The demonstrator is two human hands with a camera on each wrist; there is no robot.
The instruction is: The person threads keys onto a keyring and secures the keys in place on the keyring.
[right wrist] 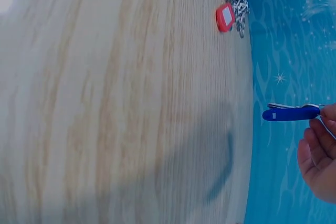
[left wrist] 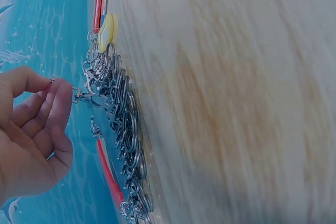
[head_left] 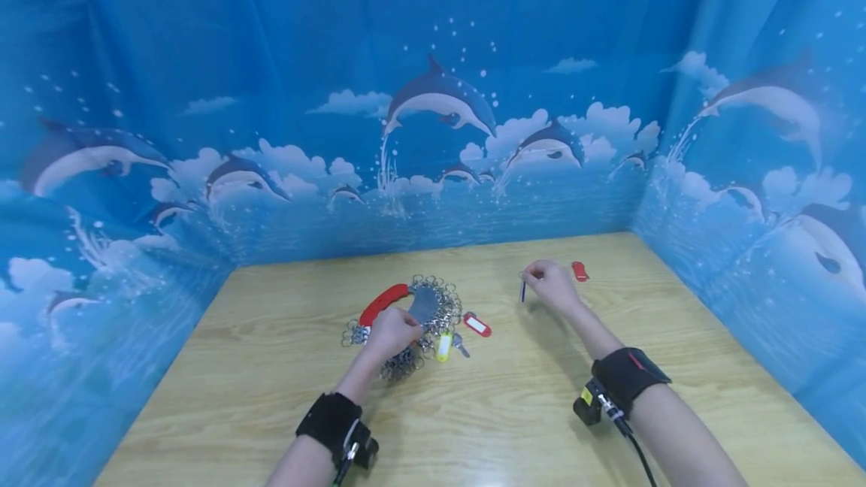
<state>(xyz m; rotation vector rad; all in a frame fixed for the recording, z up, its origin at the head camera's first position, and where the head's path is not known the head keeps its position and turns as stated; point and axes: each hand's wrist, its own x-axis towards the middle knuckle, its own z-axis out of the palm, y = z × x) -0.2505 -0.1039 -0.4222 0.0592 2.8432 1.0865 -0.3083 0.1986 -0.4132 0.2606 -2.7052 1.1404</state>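
Note:
My left hand point(head_left: 392, 333) is over a ring-shaped cluster of metal snap hooks with split rings point(left wrist: 128, 124), thumb and index finger pinched together. A snap hook point(left wrist: 86, 97) sticks out from behind those fingertips toward the cluster; its ring is mostly hidden by the fingers. Curved red plates point(head_left: 384, 304) and a grey plate point(head_left: 424, 305) form the middle of the cluster. Off to the right, above the table, my right hand point(head_left: 551, 288) pinches the ring of a blue key tag point(right wrist: 289, 114). A silver key point(right wrist: 278, 105) hangs along that tag.
Beside the cluster's right edge lie a yellow key tag point(head_left: 443, 347), a silver key point(head_left: 461, 345) and a red key tag point(head_left: 476, 325). Beyond my right hand is a small red item point(head_left: 579, 271). A blue dolphin curtain point(head_left: 433, 216) encloses the wooden table point(head_left: 271, 397) at back and sides.

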